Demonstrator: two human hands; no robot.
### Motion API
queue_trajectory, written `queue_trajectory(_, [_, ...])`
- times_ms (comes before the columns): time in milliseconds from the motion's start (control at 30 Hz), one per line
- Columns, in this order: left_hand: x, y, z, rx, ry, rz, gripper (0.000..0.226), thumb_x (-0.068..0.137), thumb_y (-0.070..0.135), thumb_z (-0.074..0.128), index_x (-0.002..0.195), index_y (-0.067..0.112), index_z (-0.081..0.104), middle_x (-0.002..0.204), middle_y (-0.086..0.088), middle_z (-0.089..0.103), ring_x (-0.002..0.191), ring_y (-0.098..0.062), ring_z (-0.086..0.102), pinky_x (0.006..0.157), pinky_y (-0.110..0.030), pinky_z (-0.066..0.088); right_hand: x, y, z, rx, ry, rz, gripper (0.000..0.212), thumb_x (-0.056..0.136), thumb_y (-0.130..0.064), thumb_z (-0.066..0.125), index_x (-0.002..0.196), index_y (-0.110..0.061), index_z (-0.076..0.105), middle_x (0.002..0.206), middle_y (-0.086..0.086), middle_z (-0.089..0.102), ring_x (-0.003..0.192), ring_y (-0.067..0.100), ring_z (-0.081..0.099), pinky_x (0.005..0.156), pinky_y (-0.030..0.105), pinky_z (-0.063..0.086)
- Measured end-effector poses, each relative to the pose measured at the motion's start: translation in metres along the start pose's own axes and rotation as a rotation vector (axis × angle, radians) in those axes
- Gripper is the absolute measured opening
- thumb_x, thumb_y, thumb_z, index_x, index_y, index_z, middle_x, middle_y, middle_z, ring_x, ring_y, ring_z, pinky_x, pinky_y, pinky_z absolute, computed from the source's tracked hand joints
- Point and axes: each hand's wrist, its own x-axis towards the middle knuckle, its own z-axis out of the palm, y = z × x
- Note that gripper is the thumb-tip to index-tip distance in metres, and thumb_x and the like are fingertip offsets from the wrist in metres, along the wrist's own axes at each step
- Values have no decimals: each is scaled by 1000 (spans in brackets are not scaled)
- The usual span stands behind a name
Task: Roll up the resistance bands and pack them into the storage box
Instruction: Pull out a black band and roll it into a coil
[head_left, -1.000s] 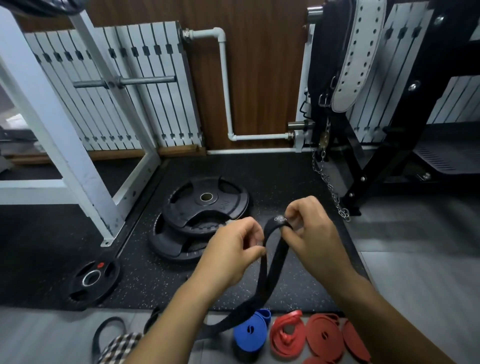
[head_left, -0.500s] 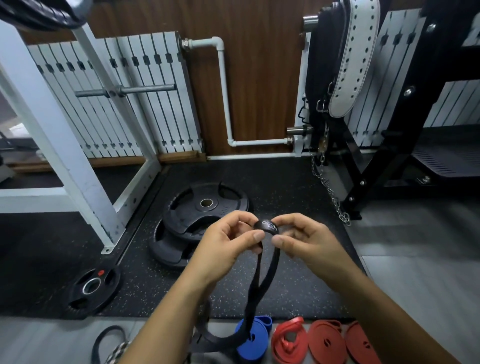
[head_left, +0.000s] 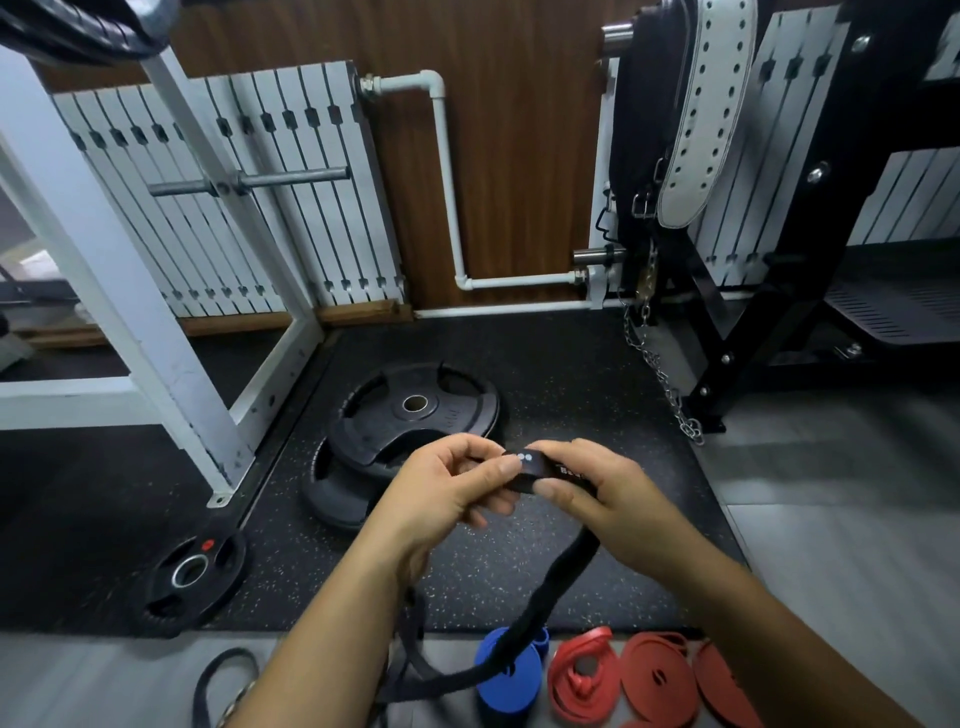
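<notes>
Black resistance band (head_left: 535, 470), end pinched by left hand (head_left: 441, 493) and right hand (head_left: 613, 499) together, tail hung down, coiled blue band (head_left: 514, 696) and red bands (head_left: 657, 680) lay on floor (head_left: 831, 597).

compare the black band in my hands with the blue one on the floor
The black resistance band is pinched between the left hand and right hand; the blue resistance band lies on the floor. The black one is barely coiled at one end, its tail hanging loose; the blue one is fully rolled. Both are flat bands.
</notes>
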Motion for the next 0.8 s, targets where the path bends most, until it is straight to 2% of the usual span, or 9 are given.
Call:
queue_trajectory(100, [1, 1, 3, -217, 29, -46, 8, 83, 3, 59, 90, 7, 61, 62, -4, 68, 53, -8, 62, 50, -15, 49, 1, 0, 0, 103, 33, 13, 29, 86, -27, 61, 102, -48, 50, 92, -12, 60, 87, -1, 56, 79, 15, 43])
queue_trajectory(233, [0, 4, 3, -494, 3, -142, 11, 86, 2, 55, 90, 11, 59, 63, -7, 68, 51, -10, 64, 52, -17, 53, 1, -2, -3, 203, 85, 22, 27, 79, -13, 69, 89, -35, 57, 81, -8, 62, 75, -1, 57, 73, 18, 46])
queue_trajectory(300, [2, -2, 2, -220, 13, -27, 15, 86, 3, 56, 95, 15, 59, 72, -8, 67, 57, -10, 62, 59, -19, 52, 2, -1, -7, 120, 99, -1, 31, 78, -12, 70, 86, -38, 57, 85, -10, 62, 82, 1, 57, 75, 13, 44])
queue_trajectory(400, [8, -12, 5, 531, 119, 356, 23, 82, 6, 65, 102, 18, 68, 91, 5, 57, 75, -4, 55, 75, -12, 42, 2, 5, -12, -84, 43, -7, 21, 79, -17, 70, 92, -31, 62, 87, -12, 58, 86, -2, 54, 74, 6, 38])
queue_trajectory(500, [8, -14, 12, 797, 85, 487, 28, 81, 8, 67, 108, 15, 69, 99, 2, 62, 94, -13, 58, 86, -22, 43, 1, 10, -13, -190, 21, -13, 21, 78, -20, 71, 99, -18, 67, 84, -13, 55, 81, -4, 52, 72, 5, 35])
queue_trajectory(567, [6, -12, 15, 738, 8, 342, 31, 77, 14, 72, 108, 18, 69, 97, -1, 65, 94, -16, 59, 89, -33, 45, 1, 9, -14, -187, 8, 3, 22, 77, -21, 72, 99, -17, 68, 82, -14, 54, 80, -3, 52, 71, 6, 36])
queue_trajectory(667, [7, -12, 18, 598, -15, 254, 24, 69, 13, 78, 88, 27, 72, 78, -3, 65, 76, -19, 60, 80, -42, 49, 1, 3, -16, -97, -18, 52, 19, 76, -21, 73, 94, -22, 69, 83, -10, 52, 77, 0, 52, 69, 9, 38])
queue_trajectory(733, [8, -12, 18, 443, 0, 206, 26, 67, 8, 78, 80, 29, 72, 66, 2, 62, 65, -14, 56, 65, -37, 49, 1, -2, -16, 20, -3, 89, 16, 76, -20, 73, 88, -29, 67, 84, -6, 54, 76, 1, 53, 69, 9, 39])
queue_trajectory(800, [8, -11, 18, 222, 5, 137, 27, 69, -1, 75, 79, 24, 71, 61, 6, 64, 61, -9, 57, 57, -23, 46, 0, -5, -15, 119, 41, 116, 18, 76, -18, 72, 87, -31, 67, 86, -2, 57, 76, 0, 54, 69, 8, 40])
